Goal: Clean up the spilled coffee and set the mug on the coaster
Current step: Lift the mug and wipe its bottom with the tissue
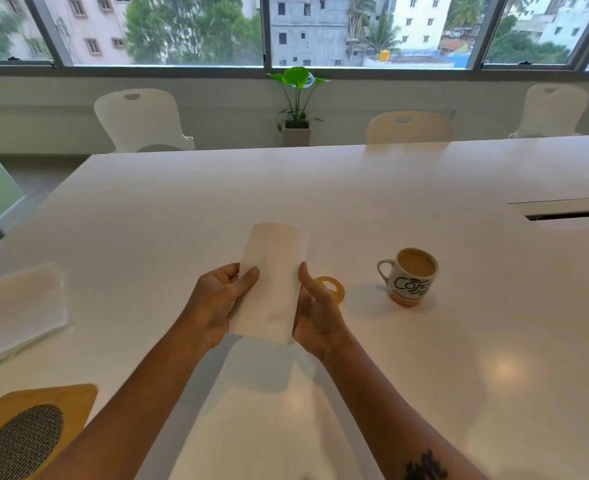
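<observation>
A folded white paper napkin (272, 278) is held up above the white table (424, 188) in front of me. My left hand (217, 303) pinches its left edge with thumb on top, and my right hand (315, 313) grips its right edge. A white mug (409, 277) with black "Coffee" lettering stands upright to the right, full of milky coffee. A small orange-brown ring of spilled coffee (334, 289) lies on the table just right of my right hand, partly hidden by it. A wooden coaster (26, 427) with a dark woven oval sits at the lower left corner.
A stack of white napkins (16, 310) lies on the table at the left. A cable slot (570, 214) is recessed in the table at the right. White chairs (409, 128) and a potted plant (298, 102) stand beyond the far edge, under the windows.
</observation>
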The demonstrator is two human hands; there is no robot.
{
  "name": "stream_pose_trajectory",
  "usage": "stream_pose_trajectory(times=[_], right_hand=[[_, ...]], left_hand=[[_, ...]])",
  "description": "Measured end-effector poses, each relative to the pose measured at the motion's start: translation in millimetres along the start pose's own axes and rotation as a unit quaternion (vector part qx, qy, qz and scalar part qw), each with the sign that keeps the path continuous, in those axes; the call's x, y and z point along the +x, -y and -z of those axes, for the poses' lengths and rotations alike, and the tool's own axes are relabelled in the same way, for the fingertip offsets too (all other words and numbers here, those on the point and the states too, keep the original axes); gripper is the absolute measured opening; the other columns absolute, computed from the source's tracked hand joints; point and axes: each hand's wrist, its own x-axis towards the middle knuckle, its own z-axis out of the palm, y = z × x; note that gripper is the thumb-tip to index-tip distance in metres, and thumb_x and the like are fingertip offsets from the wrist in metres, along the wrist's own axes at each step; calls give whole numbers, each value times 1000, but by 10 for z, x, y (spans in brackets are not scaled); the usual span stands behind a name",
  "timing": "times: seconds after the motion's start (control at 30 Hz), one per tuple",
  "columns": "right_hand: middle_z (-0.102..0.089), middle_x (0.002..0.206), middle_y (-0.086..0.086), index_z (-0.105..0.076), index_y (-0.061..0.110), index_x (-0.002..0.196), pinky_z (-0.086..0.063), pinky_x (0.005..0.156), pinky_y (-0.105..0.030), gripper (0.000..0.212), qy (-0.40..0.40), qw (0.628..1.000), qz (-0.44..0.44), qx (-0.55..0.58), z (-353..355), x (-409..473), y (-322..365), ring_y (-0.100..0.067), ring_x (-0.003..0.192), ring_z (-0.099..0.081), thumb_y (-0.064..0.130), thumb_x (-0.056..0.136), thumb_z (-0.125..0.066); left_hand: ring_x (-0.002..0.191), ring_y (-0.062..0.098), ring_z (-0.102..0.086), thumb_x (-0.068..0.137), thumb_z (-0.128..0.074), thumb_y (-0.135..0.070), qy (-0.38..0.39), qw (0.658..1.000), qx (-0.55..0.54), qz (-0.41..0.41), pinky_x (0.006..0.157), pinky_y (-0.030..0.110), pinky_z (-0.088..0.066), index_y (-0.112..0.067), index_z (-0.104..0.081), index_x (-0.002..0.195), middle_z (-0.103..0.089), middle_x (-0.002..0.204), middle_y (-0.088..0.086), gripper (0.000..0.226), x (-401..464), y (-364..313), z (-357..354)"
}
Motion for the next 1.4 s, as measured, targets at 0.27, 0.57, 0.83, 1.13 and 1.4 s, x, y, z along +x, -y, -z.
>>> stream_pose_trajectory(times=[0.27,0.57,0.83,1.13,1.4], right_hand=[[-59,149,-27,-53,13,154,-42,114,-74,63,-54,996,50,-59,226,-272,164,-51,139,-55,57,109,-46],[-66,140,-28,-58,8,147,-57,102,-62,61,-88,993,15,-81,482,-558,234,-49,130,-63,39,97,-75],[-75,127,-23,-63,4,138,-62,95,-57,46,-140,986,45,-78,667,-706,361,-43,118,-73,23,98,-75],[-76,127,-19,-63,4,138,-59,100,-62,48,-167,980,58,-87,854,-848,513,-40,116,-74,18,95,-79],[-79,123,-12,-63,16,137,-64,93,-53,37,-181,973,93,-106,908,-947,629,-33,112,-77,23,101,-72]], left_hand=[[90,24,-78,87,-82,-31,-26,997,73,-1,74,43,-66,-19,-71,111,-81,101,-1,29,-51,280,-447],[81,18,-79,88,-82,-23,-10,994,109,-14,63,28,-63,-15,-75,99,-81,88,-2,16,-137,531,-867],[102,27,-73,86,-84,-21,-30,988,153,-15,83,35,-64,-16,-76,100,-77,103,9,17,-72,699,-1036],[95,12,-70,81,-88,-28,-23,986,164,-14,60,19,-57,-28,-55,126,-69,111,-5,56,-18,671,-1265],[97,14,-72,84,-86,-27,20,987,157,-12,61,19,-58,-23,-49,140,-71,120,0,67,-13,677,-1501]])
